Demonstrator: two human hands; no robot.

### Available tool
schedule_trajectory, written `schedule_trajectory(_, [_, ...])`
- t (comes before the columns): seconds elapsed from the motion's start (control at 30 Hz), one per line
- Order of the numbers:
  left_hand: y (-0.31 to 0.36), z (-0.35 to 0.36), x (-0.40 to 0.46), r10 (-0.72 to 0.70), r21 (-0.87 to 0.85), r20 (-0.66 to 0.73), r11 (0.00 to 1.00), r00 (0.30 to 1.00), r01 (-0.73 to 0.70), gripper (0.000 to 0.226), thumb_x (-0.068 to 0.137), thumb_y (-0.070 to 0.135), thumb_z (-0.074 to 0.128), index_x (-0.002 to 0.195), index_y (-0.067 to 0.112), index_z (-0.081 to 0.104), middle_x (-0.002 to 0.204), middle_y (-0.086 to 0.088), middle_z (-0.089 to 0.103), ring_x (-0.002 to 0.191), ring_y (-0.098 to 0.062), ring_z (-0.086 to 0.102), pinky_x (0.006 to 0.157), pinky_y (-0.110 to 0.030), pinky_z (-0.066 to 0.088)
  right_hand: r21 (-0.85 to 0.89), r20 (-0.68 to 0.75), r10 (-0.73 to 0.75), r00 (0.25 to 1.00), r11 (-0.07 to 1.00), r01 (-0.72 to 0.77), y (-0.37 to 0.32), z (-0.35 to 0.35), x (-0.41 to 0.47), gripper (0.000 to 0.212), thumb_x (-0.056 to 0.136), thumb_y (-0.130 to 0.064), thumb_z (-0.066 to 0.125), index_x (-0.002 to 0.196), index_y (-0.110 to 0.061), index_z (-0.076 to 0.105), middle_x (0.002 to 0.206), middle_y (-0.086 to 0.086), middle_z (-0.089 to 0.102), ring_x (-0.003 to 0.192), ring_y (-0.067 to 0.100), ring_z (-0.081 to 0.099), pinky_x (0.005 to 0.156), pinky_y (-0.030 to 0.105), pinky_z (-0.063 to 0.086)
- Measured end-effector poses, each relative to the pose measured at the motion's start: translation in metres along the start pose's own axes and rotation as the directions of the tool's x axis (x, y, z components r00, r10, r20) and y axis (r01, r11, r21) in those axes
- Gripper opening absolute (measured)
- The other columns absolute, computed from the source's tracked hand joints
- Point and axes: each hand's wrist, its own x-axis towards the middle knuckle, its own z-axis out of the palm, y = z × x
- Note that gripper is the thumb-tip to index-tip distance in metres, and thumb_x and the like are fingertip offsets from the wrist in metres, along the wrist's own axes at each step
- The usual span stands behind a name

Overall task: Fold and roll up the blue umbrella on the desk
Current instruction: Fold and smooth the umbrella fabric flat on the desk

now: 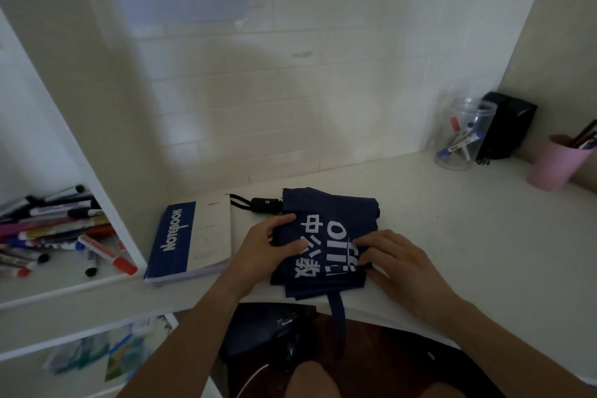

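The blue umbrella lies collapsed on the white desk, its navy cloth with white printed characters bunched in loose folds. Its black handle with a wrist loop points left toward the notebook. A blue closing strap hangs over the desk's front edge. My left hand grips the cloth at the umbrella's left side, thumb on top. My right hand lies on the right side, fingers pressing the cloth down over the printed characters.
A blue and white notebook lies just left of the umbrella. A side shelf at the left holds several markers. At the back right stand a clear jar of pens, a black box and a pink cup.
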Motion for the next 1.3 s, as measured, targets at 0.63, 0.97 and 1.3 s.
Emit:
schedule_trajectory(0.63, [-0.011,-0.003,-0.012,0.036,0.018,0.103,0.999,0.994,-0.038,0.071,0.079,0.001,0.084,0.136,0.037,0.060,0.135,0.014,0.058,0.118,-0.006,0.061,0.097,-0.025,0.057,0.032,0.056,0.064,0.996,0.997,-0.066,-0.005,0.001,-0.008,0.016,0.081,-0.015,0.079,0.091,-0.021,0.068,0.098,-0.008,0.066,0.086,0.010,0.059,0.069,0.025,0.054])
schedule_trajectory(0.97, [-0.010,-0.003,-0.012,0.003,-0.038,0.147,0.999,0.989,0.003,0.081,0.077,-0.004,0.084,0.143,0.032,0.054,0.141,0.009,0.055,0.125,-0.013,0.060,0.102,-0.038,0.056,0.044,0.132,-0.042,0.990,0.998,0.036,-0.013,0.000,-0.005,0.016,0.087,-0.017,0.072,0.102,-0.023,0.076,0.100,-0.008,0.071,0.091,0.010,0.063,0.079,0.025,0.056])
schedule_trajectory(1.3, [0.000,0.002,-0.028,0.137,0.315,-0.201,0.947,0.970,-0.069,0.062,0.085,0.010,0.077,0.139,0.030,0.052,0.157,-0.007,0.034,0.137,-0.022,0.046,0.107,-0.030,0.042,0.032,0.131,-0.063,0.989,0.998,0.059,-0.018,0.004,-0.006,0.013,0.086,-0.014,0.072,0.094,-0.023,0.076,0.097,-0.006,0.069,0.086,0.014,0.062,0.072,0.025,0.055])
